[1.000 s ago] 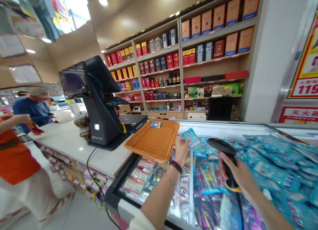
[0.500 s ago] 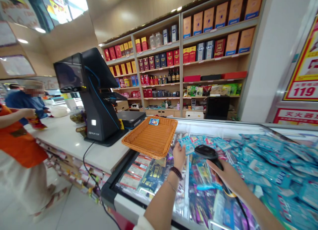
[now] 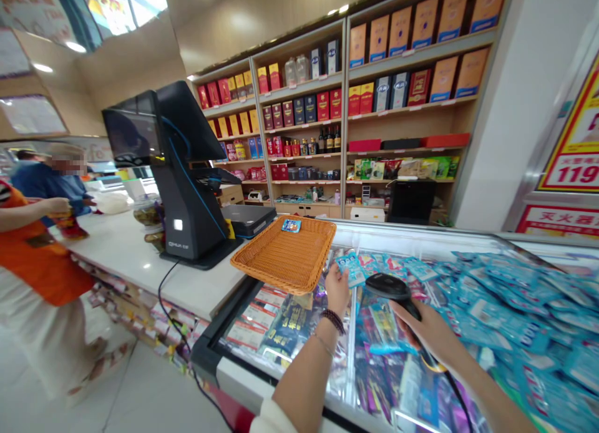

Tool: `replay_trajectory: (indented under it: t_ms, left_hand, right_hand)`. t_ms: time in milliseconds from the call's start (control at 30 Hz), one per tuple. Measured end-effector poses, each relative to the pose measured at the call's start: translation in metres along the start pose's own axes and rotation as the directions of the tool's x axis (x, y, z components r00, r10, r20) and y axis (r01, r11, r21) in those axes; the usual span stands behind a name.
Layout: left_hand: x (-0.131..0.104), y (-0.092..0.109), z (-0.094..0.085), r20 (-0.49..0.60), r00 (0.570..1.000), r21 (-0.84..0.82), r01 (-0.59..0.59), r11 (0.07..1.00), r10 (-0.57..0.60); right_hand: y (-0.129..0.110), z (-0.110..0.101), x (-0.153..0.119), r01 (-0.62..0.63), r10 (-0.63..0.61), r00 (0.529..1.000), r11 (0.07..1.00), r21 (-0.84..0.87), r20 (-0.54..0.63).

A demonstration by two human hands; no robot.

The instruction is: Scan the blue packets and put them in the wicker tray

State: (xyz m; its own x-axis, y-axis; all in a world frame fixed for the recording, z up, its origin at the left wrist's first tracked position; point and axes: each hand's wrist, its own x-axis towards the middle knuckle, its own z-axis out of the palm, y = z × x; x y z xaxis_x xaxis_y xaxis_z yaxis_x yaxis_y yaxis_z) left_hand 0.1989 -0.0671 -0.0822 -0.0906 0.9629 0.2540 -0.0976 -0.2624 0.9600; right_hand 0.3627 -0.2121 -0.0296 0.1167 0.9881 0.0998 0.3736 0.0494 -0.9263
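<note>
Black plastic handheld scanner point(image 3: 392, 287), clamped in fingers of right hand point(image 3: 431, 332), now sits nearer flat blue plastic packet point(image 3: 354, 271) pinched by left hand point(image 3: 337, 289), seemingly aligned.

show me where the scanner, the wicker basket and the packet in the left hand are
Scanner point(image 3: 388, 286): head camera view, on top of its dark front end.
Wicker basket point(image 3: 285, 257): head camera view, on its bare woven bottom.
Packet point(image 3: 354, 272): head camera view, on its blue printed face.

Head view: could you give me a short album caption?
Left hand holds a blue packet, right hand a handheld scanner, near a wicker basket with one small packet inside.
</note>
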Motion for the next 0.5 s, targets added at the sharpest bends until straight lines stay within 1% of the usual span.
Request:
replay_trajectory:
  t_ms: [267, 367, 500]
  left_hand:
    - [-0.001, 0.000, -0.001, -0.013, 1.000, 0.005, -0.019, 1.000, 0.019]
    - [-0.001, -0.001, -0.001, -0.020, 1.000, 0.027, -0.015, 1.000, 0.015]
    - [0.000, -0.004, 0.000, -0.039, 0.999, 0.100, 0.011, 0.995, -0.007]
  right_hand:
    - [-0.005, 0.001, -0.004, 0.014, -0.014, 1.000, 1.000, -0.007, -0.006]
    - [-0.002, 0.000, -0.003, 0.011, -0.011, 1.000, 1.000, 0.002, 0.008]
    - [0.006, -0.003, 0.003, -0.005, 0.004, 1.000, 0.997, 0.073, 0.003]
